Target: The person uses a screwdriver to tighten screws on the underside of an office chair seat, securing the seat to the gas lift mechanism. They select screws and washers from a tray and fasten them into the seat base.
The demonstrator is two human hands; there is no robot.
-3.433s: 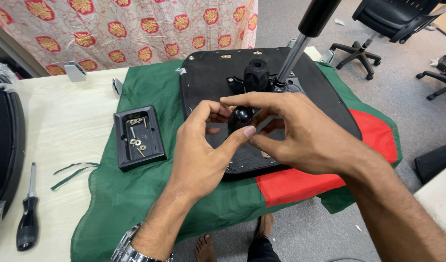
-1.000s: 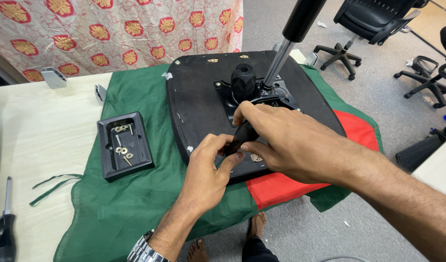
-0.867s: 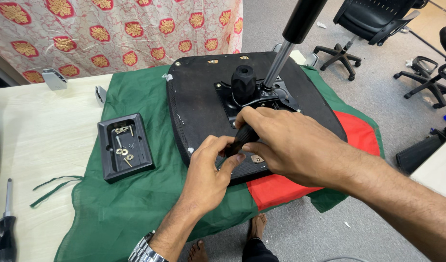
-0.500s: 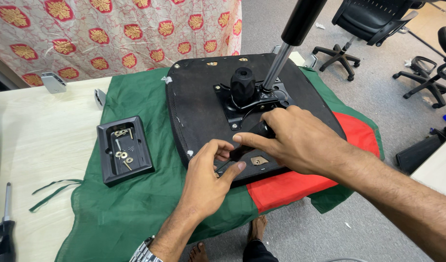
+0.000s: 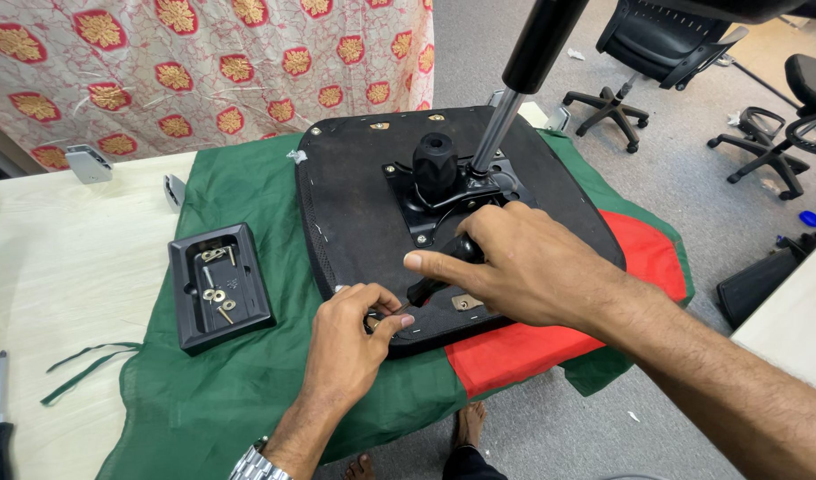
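Seat base (image 5: 354, 204), upside down on green cloth (image 5: 239, 391) at counter's near edge: right hand (image 5: 523, 267) grips screwdriver (image 5: 443, 271), left hand (image 5: 350, 342) pinches its tip; slip risks pricked fingers or lost screw.

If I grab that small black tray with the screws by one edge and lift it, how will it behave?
The black tray looks like rigid moulded plastic, so it should stay stiff and probably light. Its loose screws would likely slide or roll toward the low side. The green cloth underneath may drag along.

Office-like workroom: grey carpet (image 5: 514, 53), swivel chairs (image 5: 661, 53), pale worktable (image 5: 61, 249).
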